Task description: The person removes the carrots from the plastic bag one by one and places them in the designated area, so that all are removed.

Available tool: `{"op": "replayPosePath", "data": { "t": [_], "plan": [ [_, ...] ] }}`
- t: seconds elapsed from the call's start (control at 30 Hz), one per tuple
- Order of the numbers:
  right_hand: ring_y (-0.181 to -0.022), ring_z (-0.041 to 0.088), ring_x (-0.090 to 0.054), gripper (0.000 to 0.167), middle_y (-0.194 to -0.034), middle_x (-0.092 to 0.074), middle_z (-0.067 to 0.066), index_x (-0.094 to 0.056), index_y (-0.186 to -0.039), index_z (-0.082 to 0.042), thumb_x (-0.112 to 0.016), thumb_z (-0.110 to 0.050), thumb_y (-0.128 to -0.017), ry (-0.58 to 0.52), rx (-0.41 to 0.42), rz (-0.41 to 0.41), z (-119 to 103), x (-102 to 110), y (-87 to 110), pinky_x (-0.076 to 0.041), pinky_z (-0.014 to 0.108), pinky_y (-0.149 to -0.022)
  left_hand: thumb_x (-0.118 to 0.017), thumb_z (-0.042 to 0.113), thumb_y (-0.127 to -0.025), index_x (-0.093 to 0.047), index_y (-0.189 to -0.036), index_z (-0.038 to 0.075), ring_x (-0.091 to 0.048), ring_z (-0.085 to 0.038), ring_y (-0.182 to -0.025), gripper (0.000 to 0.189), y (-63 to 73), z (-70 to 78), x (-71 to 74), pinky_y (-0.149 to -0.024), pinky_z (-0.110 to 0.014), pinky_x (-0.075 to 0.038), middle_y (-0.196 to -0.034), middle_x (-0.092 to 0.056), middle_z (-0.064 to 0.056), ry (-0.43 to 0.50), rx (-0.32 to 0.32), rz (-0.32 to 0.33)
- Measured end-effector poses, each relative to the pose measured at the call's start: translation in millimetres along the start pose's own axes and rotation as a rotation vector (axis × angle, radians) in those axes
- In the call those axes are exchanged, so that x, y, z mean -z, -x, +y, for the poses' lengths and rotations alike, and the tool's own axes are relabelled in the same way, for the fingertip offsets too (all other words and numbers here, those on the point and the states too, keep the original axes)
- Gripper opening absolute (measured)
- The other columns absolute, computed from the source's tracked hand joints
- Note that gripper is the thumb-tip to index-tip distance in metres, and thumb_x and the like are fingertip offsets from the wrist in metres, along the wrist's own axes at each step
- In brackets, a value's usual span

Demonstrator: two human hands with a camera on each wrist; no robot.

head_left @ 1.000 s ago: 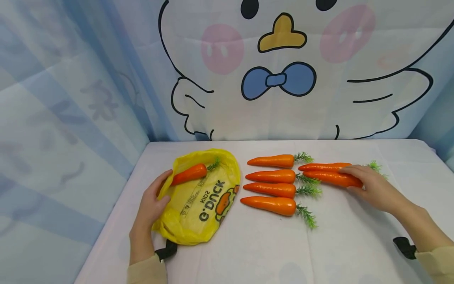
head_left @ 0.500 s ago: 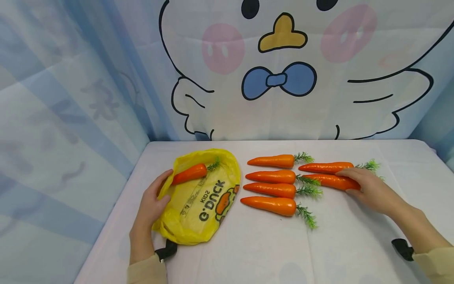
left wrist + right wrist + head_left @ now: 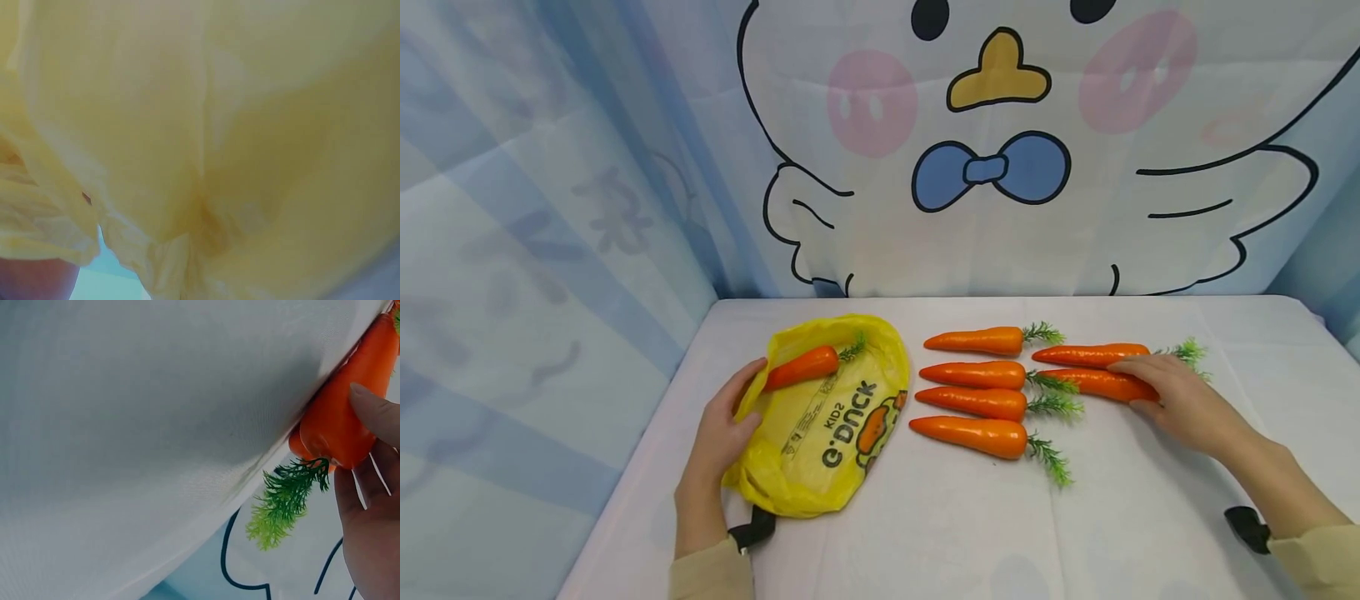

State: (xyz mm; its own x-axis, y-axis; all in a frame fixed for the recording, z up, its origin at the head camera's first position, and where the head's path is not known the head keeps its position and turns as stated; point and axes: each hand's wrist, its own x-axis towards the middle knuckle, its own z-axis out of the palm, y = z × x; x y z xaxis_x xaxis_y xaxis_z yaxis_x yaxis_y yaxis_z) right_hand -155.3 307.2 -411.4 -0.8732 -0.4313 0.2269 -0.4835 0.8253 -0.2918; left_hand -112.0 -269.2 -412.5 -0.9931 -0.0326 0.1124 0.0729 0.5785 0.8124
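Note:
My left hand (image 3: pixel 718 433) holds the left edge of a yellow plastic bag (image 3: pixel 812 492), thumb on the near side and fingers partly hidden by the plastic. An orange toy carrot (image 3: pixel 808 367) with a green top lies in the bag's opening. In the left wrist view, yellow plastic (image 3: pixel 156 125) fills nearly everything. My right hand (image 3: pixel 1191 408) pinches the thick end of a carrot (image 3: pixel 1101 384) lying on the table; its thumb and fingers flank that carrot (image 3: pixel 344 419) in the right wrist view. Just behind lies another carrot (image 3: pixel 1090 355).
Several more carrots lie in a column mid-table, tips pointing left, the nearest carrot (image 3: pixel 973 435) at the front. A white cloth covers the table (image 3: pixel 925 533). Behind it hangs a printed curtain (image 3: pixel 985 242), with a blue curtain (image 3: pixel 550 333) at the left.
My right hand has slid slightly left with its carrot, and a narrow gap has opened between that carrot and the one behind. The left hand and the bag have stayed put.

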Motion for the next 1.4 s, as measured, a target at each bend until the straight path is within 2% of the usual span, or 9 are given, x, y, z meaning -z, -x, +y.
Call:
{"op": "replayPosePath", "data": {
  "t": [0.4, 0.77, 1.0, 1.4],
  "plan": [
    [-0.113, 0.048, -0.047, 0.058, -0.125, -0.057, 0.029, -0.062, -0.126, 0.004, -0.081, 0.01, -0.072, -0.03, -0.004, -0.009, -2, 5, 1.5, -0.041, 0.069, -0.09, -0.052, -0.009, -0.084, -0.042, -0.154, 0.015, -0.03, -0.028, -0.147, 0.074, 0.3, 0.3, -0.5, -0.117, -0.054, -0.026, -0.159, -0.038, -0.006, 0.003, 0.007, 0.0],
    [-0.116, 0.048, -0.047, 0.053, -0.129, -0.055, 0.027, -0.062, -0.125, 0.001, -0.082, 0.001, -0.076, -0.07, 0.018, 0.048, -8, 9, -3.3, -0.043, 0.069, -0.089, -0.052, -0.009, -0.084, -0.042, -0.154, 0.016, -0.03, -0.028, -0.147, 0.075, 0.2, -1.3, -0.8, -0.117, -0.054, -0.027, -0.159, -0.038, -0.006, 0.003, 0.014, 0.0],
    [-0.12, 0.049, -0.046, 0.049, -0.131, -0.055, 0.026, -0.061, -0.129, 0.001, -0.078, -0.006, -0.084, -0.081, 0.029, 0.049, -23, 14, -19.1, -0.039, 0.071, -0.093, -0.051, -0.009, -0.084, -0.042, -0.155, 0.016, -0.029, -0.029, -0.147, 0.076, -0.7, -0.5, 0.1, -0.117, -0.055, -0.026, -0.159, -0.037, -0.006, 0.002, 0.019, -0.001],
    [-0.126, 0.046, -0.043, 0.052, -0.138, -0.053, 0.024, -0.06, -0.133, -0.001, -0.078, -0.004, -0.085, -0.114, 0.073, 0.002, -51, 23, -49.0, -0.039, 0.068, -0.098, -0.052, -0.009, -0.084, -0.042, -0.154, 0.016, -0.03, -0.028, -0.147, 0.075, -0.8, -2.7, 0.0, -0.117, -0.054, -0.026, -0.159, -0.038, -0.006, 0.0, 0.0, 0.004]
  ]
}}
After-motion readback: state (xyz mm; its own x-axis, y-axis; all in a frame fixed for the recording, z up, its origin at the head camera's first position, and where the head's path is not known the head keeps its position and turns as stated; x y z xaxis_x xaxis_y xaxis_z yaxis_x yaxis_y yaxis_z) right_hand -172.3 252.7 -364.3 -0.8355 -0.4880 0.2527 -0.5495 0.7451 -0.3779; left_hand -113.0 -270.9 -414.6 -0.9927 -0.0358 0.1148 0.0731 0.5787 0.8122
